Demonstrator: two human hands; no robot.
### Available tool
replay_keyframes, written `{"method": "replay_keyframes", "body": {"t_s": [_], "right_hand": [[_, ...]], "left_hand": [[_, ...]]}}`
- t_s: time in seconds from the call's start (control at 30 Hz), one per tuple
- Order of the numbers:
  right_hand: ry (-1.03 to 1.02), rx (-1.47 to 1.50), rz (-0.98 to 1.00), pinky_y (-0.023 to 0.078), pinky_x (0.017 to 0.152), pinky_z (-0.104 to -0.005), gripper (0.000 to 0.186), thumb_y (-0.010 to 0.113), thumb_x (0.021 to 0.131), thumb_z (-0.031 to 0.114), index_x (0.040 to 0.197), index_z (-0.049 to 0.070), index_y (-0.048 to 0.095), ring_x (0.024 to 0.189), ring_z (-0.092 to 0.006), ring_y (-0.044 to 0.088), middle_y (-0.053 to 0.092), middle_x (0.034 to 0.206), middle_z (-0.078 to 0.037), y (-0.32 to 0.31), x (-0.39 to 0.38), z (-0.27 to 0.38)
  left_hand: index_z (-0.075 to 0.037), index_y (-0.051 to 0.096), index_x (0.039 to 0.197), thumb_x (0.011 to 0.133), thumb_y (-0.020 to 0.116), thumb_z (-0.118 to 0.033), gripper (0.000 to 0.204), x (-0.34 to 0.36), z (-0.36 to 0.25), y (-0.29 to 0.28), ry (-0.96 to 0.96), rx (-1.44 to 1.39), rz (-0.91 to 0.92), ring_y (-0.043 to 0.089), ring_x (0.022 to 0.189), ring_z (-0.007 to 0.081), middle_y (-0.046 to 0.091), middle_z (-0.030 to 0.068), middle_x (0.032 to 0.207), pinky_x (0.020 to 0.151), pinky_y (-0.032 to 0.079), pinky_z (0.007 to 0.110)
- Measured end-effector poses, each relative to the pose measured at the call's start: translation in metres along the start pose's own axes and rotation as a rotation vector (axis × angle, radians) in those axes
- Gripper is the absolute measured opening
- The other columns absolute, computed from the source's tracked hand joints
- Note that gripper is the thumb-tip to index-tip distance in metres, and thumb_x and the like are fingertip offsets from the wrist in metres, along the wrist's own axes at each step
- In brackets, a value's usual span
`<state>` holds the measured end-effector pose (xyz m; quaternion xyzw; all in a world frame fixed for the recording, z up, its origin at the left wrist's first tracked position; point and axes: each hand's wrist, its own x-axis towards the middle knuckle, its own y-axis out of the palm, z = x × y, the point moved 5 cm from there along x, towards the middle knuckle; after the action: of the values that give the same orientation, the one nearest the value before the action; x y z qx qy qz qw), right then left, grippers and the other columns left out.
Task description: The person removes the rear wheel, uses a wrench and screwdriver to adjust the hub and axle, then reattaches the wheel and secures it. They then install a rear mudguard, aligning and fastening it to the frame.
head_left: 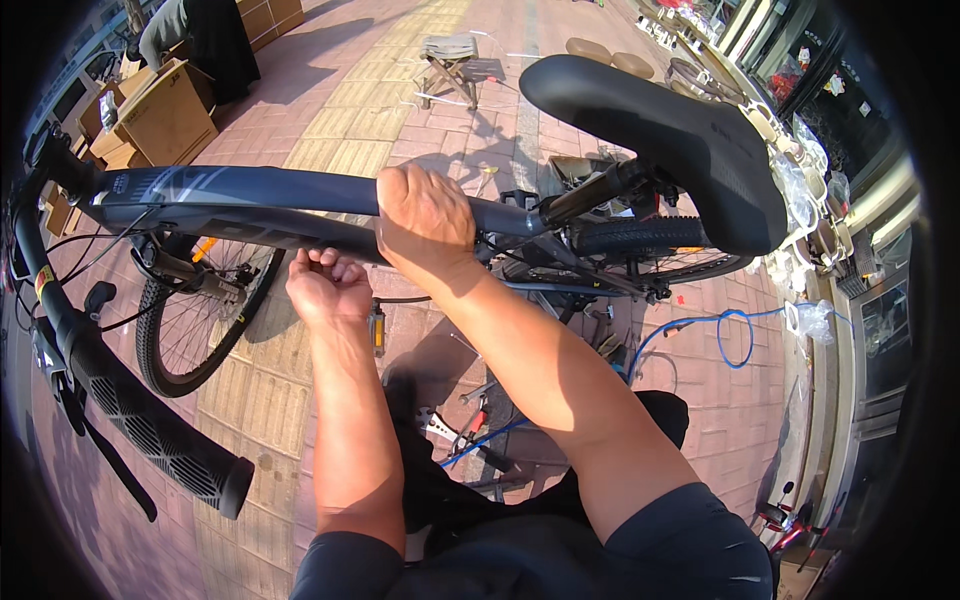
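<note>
A dark blue bicycle frame (250, 190) stretches across in front of me, handlebar on the left and black saddle (660, 130) on the right. My right hand (425, 220) is wrapped over the top tube near the seat end. Below it and to the left, my left hand (330, 287) is closed beside the down tube, palm up with fingers curled in. Whatever those fingers may hold is hidden. The front wheel (205, 320) stands turned under the frame, and the rear wheel (650, 240) sits beneath the saddle. A black handlebar grip (165, 430) points toward me.
Hand tools (465, 425) lie on the brick paving by my legs. A blue hose (735, 338) loops at the right. Farther off stand a folding stool (447, 65) and cardboard boxes (165, 115), with a person (205, 40) bending beside them. Plastic-wrapped parts (810, 200) line the shopfront.
</note>
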<state>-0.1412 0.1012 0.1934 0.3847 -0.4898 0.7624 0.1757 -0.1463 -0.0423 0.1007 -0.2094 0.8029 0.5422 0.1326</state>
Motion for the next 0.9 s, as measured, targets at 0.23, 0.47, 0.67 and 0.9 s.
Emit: {"method": "replay_keyframes", "body": {"t_s": [0.23, 0.47, 0.67, 0.9], "right_hand": [[0.064, -0.188, 0.155, 0.025, 0.121, -0.0553, 0.100, 0.079, 0.076, 0.016, 0.153, -0.004, 0.020, 0.147, -0.0498, 0.026, 0.023, 0.158, -0.033, -0.032, -0.107, -0.055], [0.756, 0.399, 0.766, 0.057, 0.073, -0.0419, 0.024, 0.069, 0.091, 0.019, 0.108, 0.001, 0.071, 0.079, -0.0372, 0.071, 0.074, 0.087, -0.017, -0.024, -0.205, -0.041], [0.111, 0.302, 0.115, 0.046, 0.099, -0.0486, 0.044, 0.069, 0.084, 0.007, 0.126, -0.002, 0.061, 0.116, -0.0409, 0.058, 0.056, 0.133, -0.021, -0.067, -0.113, -0.011], [-0.058, 0.177, 0.172, 0.026, 0.120, -0.0544, 0.064, 0.061, 0.088, 0.010, 0.145, -0.011, 0.039, 0.143, -0.0487, 0.036, 0.038, 0.151, -0.033, -0.025, -0.021, 0.034]], "left_hand": [[-0.017, 0.050, 0.076, 0.105, 0.038, -0.027, 0.032, 0.005, -0.007, -0.011, -0.001, -0.016, 0.003, 0.034, 0.052, 0.0112, 0.048, -0.0031, 0.063, 0.047, 0.029, 0.025], [-0.017, 0.051, 0.075, 0.104, 0.043, -0.030, 0.033, 0.001, 0.012, -0.008, -0.124, 0.013, 0.072, 0.037, 0.056, 0.0124, 0.049, -0.0018, 0.065, 0.051, 0.030, 0.027], [-0.017, 0.054, 0.074, 0.101, 0.049, -0.030, 0.031, -0.009, 0.021, -0.003, -0.198, 0.069, 0.067, 0.036, 0.054, 0.0118, 0.050, -0.0020, 0.064, 0.048, 0.029, 0.026], [-0.006, 0.059, 0.094, 0.104, 0.049, -0.030, 0.027, -0.003, 0.024, 0.013, -0.166, 0.110, 0.197, 0.039, 0.054, 0.0114, 0.048, -0.0006, 0.066, 0.048, 0.033, 0.026]]}}
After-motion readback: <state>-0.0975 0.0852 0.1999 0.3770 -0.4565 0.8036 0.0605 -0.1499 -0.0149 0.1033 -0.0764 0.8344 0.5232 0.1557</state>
